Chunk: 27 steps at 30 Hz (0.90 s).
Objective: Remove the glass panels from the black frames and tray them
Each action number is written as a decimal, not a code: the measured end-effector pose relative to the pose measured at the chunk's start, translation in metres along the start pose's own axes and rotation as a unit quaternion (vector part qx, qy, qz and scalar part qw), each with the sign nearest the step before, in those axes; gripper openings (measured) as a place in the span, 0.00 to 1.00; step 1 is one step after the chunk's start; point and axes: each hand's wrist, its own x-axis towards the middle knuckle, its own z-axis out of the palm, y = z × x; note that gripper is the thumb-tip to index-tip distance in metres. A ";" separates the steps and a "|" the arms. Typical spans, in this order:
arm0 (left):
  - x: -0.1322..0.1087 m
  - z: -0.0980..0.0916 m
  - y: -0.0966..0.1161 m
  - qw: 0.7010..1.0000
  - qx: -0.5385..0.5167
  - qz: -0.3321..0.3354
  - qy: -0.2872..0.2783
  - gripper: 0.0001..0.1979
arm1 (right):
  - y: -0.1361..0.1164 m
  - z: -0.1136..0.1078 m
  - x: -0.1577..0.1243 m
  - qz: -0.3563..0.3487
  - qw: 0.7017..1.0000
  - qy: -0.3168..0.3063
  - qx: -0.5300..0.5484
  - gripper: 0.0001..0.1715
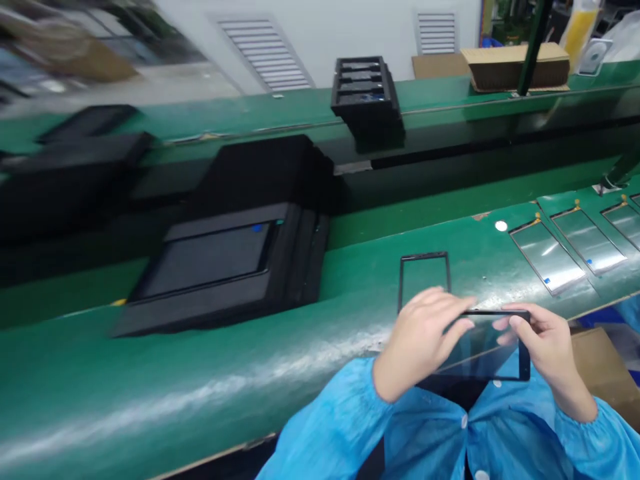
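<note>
In front of my chest, my left hand point(423, 340) and my right hand point(543, 347) hold a black-framed glass phone panel point(487, 350) by its ends, tilted over the green workbench point(200, 393). Just beyond my left fingers, an empty black rectangular frame point(424, 261) lies on the bench, partly hidden by that hand. To the right, several clear film panels point(547, 257) with small gold tabs lie in a row. Both my blue sleeves point(330, 427) enter from the bottom edge.
Stacked black foam trays point(223, 267) sit on the bench to the left. A raised green shelf point(440, 110) behind carries a stack of black trays point(367, 93) and a cardboard box point(515, 67). A brown carton point(600, 367) stands below the bench at the right.
</note>
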 end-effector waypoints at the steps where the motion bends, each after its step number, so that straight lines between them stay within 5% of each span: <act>1: 0.001 0.001 0.000 1.000 -0.004 0.002 -0.025 0.14 | 0.002 0.000 -0.002 0.009 1.000 -0.009 -0.008 0.22; 6: 0.000 0.005 0.004 0.997 -0.026 -0.049 -0.061 0.15 | 0.014 0.007 0.005 0.038 0.999 -0.025 -0.028 0.25; 11: -0.006 -0.020 -0.007 0.968 -0.190 -0.164 0.000 0.29 | 0.021 0.038 0.027 0.062 0.978 -0.197 0.036 0.36; 15: -0.017 -0.098 -0.060 0.877 -0.283 -0.278 0.270 0.34 | 0.040 0.040 0.048 -0.010 0.996 -0.070 0.063 0.34; 17: -0.023 -0.153 -0.096 0.798 -0.264 -0.332 0.427 0.34 | 0.059 0.032 0.057 -0.009 0.999 -0.006 0.033 0.33; 20: -0.026 -0.228 -0.148 0.745 -0.236 -0.370 0.503 0.33 | 0.095 0.022 0.064 0.000 1.000 0.017 -0.007 0.34; 22: -0.024 -0.262 -0.177 0.716 -0.219 -0.399 0.529 0.31 | 0.113 0.020 0.063 -0.019 0.999 0.020 -0.025 0.33; 27: -0.012 -0.288 -0.225 0.695 -0.172 -0.462 0.524 0.19 | 0.124 0.024 0.063 -0.042 0.998 0.007 -0.035 0.34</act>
